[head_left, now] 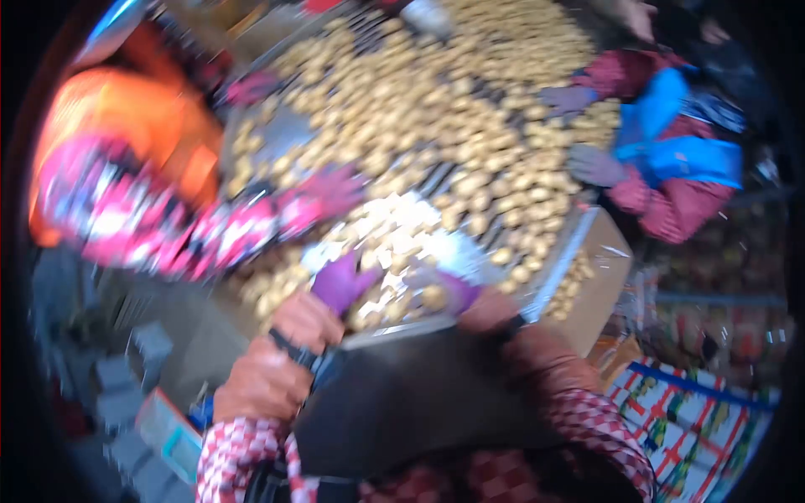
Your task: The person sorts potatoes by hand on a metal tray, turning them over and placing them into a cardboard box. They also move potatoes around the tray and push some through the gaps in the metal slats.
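Note:
Many round, yellow-brown potatoes point(470, 159) cover a wide sorting table with dark rollers showing in places. My left hand point(344, 282), in a purple glove, is over the potatoes close to the near edge, thumb apart from the fingers, holding nothing that I can see. My right hand point(453, 287), in a purple and grey glove, is opposite it. A single potato point(434, 297) sits right beside its fingers; blur hides whether they grip it. Bright glare falls on the potatoes between and beyond my hands.
At left, a co-worker's pink-gloved hand point(331, 191) reaches over the potatoes. At right, another co-worker's grey-gloved hand point(597, 165) rests at the table's side. A cardboard box point(604, 260) stands at the right corner; patterned sacks point(688, 427) lie lower right.

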Demonstrator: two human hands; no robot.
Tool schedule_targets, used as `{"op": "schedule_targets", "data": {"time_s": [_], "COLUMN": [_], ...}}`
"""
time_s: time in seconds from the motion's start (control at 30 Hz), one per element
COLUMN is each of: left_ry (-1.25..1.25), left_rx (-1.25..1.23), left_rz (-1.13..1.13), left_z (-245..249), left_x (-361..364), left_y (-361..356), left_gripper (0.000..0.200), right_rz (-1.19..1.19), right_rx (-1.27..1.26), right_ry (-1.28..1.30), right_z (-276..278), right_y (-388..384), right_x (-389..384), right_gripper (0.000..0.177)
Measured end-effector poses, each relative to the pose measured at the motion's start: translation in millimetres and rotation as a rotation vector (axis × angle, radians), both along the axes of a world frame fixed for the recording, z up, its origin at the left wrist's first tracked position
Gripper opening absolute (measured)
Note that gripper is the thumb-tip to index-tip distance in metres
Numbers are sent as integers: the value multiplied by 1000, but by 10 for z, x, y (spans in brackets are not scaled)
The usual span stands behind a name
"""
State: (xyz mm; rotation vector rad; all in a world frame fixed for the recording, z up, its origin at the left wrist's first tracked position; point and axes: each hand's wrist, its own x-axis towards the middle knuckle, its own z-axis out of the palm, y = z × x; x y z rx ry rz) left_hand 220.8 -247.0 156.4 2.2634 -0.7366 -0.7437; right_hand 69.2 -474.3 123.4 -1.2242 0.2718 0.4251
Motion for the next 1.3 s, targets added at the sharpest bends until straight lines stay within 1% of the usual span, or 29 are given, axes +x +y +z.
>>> {"op": "schedule_targets", "data": {"time_s": [0.07,0.1,0.13,0.2,0.23,0.27,0.3,0.33,0.37,0.4,0.47,0.53,0.57,0.6,0.63,0.67,0.7,0.73,0.8,0.9,1.0,1.03,1.07,1.13,1.17,1.2,1.23,1.27,1.3], "left_ry": [93,136,192,8,-469,-488,-549,-610,-602,-562,-477,-547,-563,-577,-541,-503,-439,-526,-464,-541,-576,-632,-682,-780,-752,-726,-685,-648,-739], "left_rx": [-210,-346,-464,-390,-299,-15,114,244,216,202,187,44,-42,-129,-154,-178,-158,-105,-7,30,130,107,93,181,188,204,246,277,256], "left_rz": [-159,-114,-57,-27,-65,13,37,63,89,34,-66,-206,-216,-226,-235,-246,-291,-301,-365,-363,-397,-318,-240,4,83,160,128,102,46], "left_z": [70,226,331,71,-148,-147,-345,-611,-756,-621,-412,-627,-684,-682,-673,-534,-432,-477,-300,-418,-458,-509,-578,-860,-916,-935,-944,-953,-1004], "left_x": [-89,-101,-59,254,369,397,451,519,549,502,336,287,214,121,42,-45,-120,-219,-295,-250,52,141,228,425,469,510,509,477,443], "left_y": [-423,-576,-707,-853,-847,-844,-797,-764,-786,-866,-940,-855,-744,-648,-539,-412,-280,-184,-88,-166,-328,-344,-328,-225,-133,-40,98,233,344], "left_gripper": [52,48,44,35,40,56,64,73,80,77,72,70,67,64,64,65,67,72,74,78,80,81,82,77,76,75,72,69,66], "right_rz": [-139,-175,-245,-387,-455,-523,-543,-616,-689,-755,-767,-775,-755,-747,-740,-734,-710,-698,-676,-696,-533,-344,-221,-517,-595,-625,-655,-667,-683], "right_rx": [-31,-1,101,271,365,460,538,570,601,629,719,812,913,908,903,901,897,896,898,933,516,-48,-638,185,254,256,258,412,564], "right_ry": [28,38,113,224,240,258,279,288,297,305,247,197,164,147,131,115,97,97,102,144,-53,-223,-356,-357,-304,-284,-265,-233,-195], "right_z": [138,154,232,386,220,97,216,280,317,329,272,326,278,257,232,227,256,275,312,338,497,590,736,96,74,59,48,124,198], "right_y": [45,61,5,-136,-236,-331,-400,-420,-424,-431,-472,-473,-501,-520,-541,-551,-552,-547,-512,-400,-297,-281,-250,-351,-296,-314,-333,-330,-330], "right_x": [30,18,-16,-88,-163,-202,-304,-358,-414,-467,-546,-567,-586,-582,-575,-566,-561,-540,-509,-394,-303,-302,-285,-298,-310,-302,-292,-326,-359], "right_gripper": [50,50,50,51,51,51,51,52,52,52,50,49,50,50,51,51,51,51,51,53,55,50,46,42,42,43,45,48,52]}}
